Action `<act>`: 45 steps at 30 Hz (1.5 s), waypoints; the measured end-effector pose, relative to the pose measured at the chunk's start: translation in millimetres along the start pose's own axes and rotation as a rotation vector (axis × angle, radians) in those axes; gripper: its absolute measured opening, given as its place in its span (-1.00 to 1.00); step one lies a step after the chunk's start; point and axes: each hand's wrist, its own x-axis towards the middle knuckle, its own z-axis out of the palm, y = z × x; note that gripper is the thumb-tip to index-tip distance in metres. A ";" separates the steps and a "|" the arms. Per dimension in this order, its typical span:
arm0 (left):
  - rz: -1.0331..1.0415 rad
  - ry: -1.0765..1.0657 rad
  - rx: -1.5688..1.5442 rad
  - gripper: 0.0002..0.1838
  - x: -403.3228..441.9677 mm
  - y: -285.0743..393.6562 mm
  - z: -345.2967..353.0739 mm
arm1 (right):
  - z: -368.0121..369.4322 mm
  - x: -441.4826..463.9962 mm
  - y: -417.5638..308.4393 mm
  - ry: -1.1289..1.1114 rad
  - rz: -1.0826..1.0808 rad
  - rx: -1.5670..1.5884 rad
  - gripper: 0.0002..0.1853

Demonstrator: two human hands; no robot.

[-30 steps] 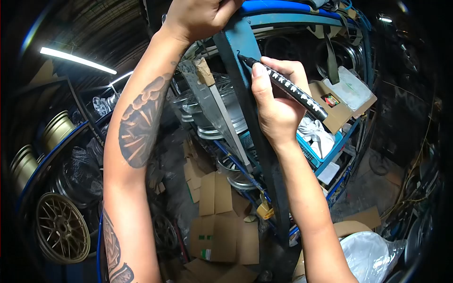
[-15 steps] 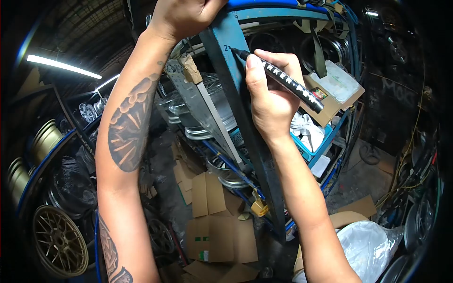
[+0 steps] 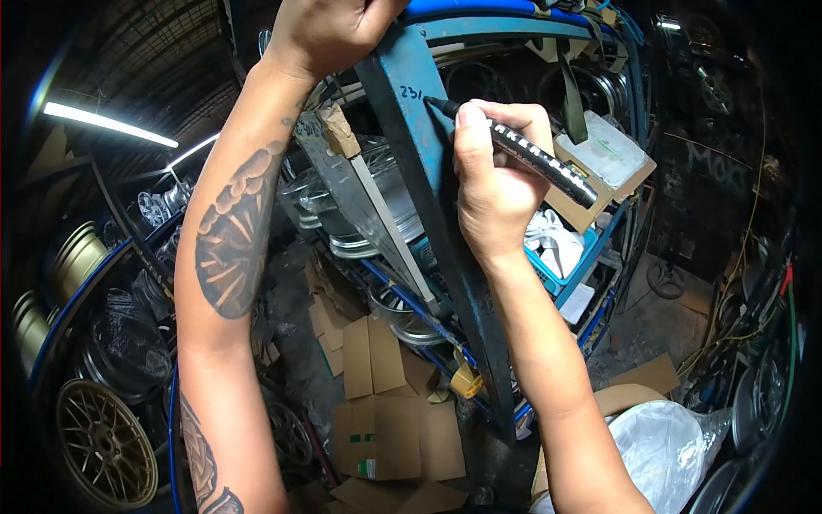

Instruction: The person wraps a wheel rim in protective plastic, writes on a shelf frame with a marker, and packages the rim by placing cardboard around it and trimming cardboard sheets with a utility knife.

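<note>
My right hand (image 3: pixel 505 180) pinches a black marker pen (image 3: pixel 548 161) with white lettering on its barrel. The pen's dark tip touches the blue face of a metal post (image 3: pixel 409 64), just right of small dark handwritten marks (image 3: pixel 411 92) that look like "23" and a slanted stroke. My left hand (image 3: pixel 338 34) is at the top edge of the view beside the post's upper end. Its fingers look curled closed, but the frame cuts them off, so what they grip is hidden. The left forearm is tattooed.
Flattened cardboard boxes (image 3: pixel 398 437) lie on the floor below. Wheel rims stand around, including a bronze rim (image 3: pixel 107 444) at lower left. Behind my right hand, a blue basket (image 3: pixel 561 278) holds white items. A yellow padlock-like piece (image 3: pixel 467 381) hangs near the post's lower part.
My right hand has moved the pen tip slightly right and down along the post. The handwriting has grown from about "2" and a partial mark to "23" plus a stroke. My left hand stays put.
</note>
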 end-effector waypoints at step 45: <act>-0.058 0.084 0.002 -0.91 -5.4 1.9 3.5 | -2.1 2.9 -5.0 0.114 0.103 0.153 -0.76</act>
